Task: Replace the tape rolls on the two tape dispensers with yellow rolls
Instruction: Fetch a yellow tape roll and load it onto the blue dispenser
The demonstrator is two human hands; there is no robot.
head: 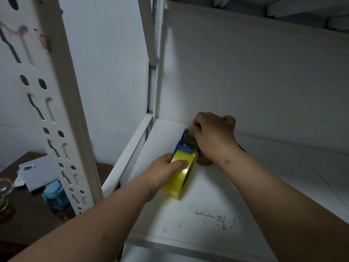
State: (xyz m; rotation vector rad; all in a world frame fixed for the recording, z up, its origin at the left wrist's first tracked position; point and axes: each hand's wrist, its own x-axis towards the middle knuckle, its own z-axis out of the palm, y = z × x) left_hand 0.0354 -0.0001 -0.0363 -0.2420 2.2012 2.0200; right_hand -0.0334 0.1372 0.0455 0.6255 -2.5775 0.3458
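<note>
Head view: left hand (166, 167) grips the glossy yellow tape roll (179, 178) while right hand (213, 137) pinches the blue plastic dispenser (184, 146), whose long axis points away toward the white shelf's (245, 195) back wall.

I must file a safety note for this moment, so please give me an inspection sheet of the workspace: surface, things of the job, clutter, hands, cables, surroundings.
Surface: white shelf board, with scuffed, flaking marks near its front edge.
Job's things: blue tape dispenser lying on the shelf with a yellow tape roll on it; a brownish roll sits behind it, mostly hidden by the right wrist.
Clutter: nothing seen on the shelf itself.
Hands: left hand grips the yellow roll; right hand pinches at the dispenser's far end, by the metal plate.
Cables: nothing seen.
Surroundings: white slotted shelf post at left; beyond it a dark table with a blue jar, papers and a glass item.
</note>
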